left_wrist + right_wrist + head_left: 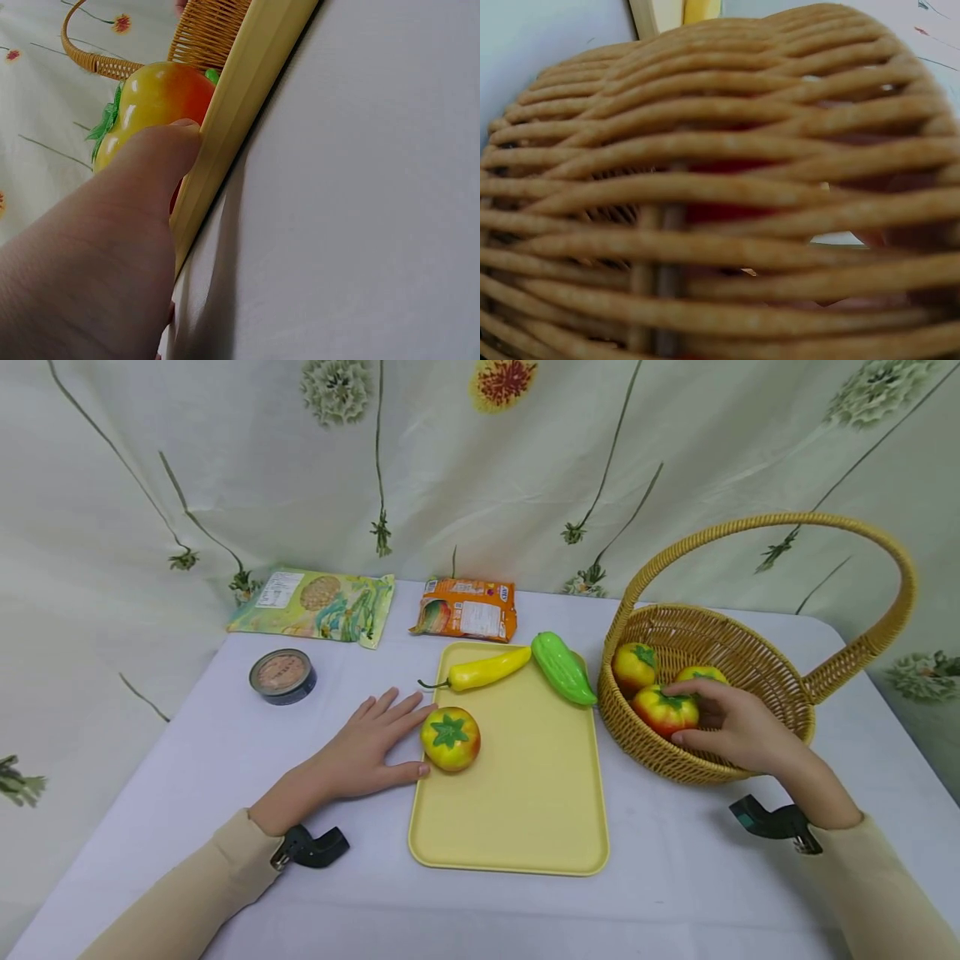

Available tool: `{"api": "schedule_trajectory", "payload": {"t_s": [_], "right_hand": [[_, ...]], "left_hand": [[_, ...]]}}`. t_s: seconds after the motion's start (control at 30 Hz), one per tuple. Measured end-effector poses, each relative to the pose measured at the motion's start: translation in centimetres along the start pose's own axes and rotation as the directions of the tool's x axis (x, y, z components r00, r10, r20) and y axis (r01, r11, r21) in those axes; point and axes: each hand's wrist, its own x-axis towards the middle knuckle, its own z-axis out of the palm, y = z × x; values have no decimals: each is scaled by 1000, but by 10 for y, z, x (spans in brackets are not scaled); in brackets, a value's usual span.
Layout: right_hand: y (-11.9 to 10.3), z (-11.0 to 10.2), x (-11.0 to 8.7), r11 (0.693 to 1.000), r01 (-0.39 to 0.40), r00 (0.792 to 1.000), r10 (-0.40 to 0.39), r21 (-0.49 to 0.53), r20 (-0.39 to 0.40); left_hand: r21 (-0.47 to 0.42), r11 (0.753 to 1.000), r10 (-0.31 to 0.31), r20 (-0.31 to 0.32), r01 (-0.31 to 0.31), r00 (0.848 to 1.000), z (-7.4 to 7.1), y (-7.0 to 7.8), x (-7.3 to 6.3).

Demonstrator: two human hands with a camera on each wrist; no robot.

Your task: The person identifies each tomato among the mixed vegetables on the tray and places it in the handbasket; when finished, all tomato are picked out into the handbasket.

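A yellow-red toy tomato [450, 739] with a green leafy top rests on the left side of the yellow tray [517, 810]. My left hand [375, 747] lies at the tray's left edge with its fingers straight and spread. In the left wrist view its thumb overlaps the tomato [161, 94] at the tray rim [247, 75]. My right hand [738, 727] reaches into the wicker basket [652, 756] and holds another tomato [666, 710] between thumb and fingers. Two more tomatoes sit behind it. The basket wall [720, 172] hides most of that hand in the right wrist view.
Across the tray's far edge lie a yellow pepper [487, 669] and a green pepper [564, 668]. Behind are an orange packet [465, 608] and a green packet [315, 606]. A round tin [282, 677] stands at the left. The basket's tall handle [780, 520] arches overhead.
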Motion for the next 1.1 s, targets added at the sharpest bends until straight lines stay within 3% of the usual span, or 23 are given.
{"api": "schedule_trajectory", "payload": {"t_s": [0.37, 0.9, 1.1], "right_hand": [[3, 0, 7, 998, -67, 996, 67, -5, 57], [5, 3, 11, 997, -74, 992, 70, 37, 107], [6, 3, 11, 997, -45, 993, 37, 67, 116]], "left_hand": [[8, 1000, 5, -7, -5, 1000, 2, -2, 1], [3, 1000, 8, -8, -8, 1000, 1, -2, 1], [-3, 1000, 10, -6, -10, 1000, 2, -2, 1]]}}
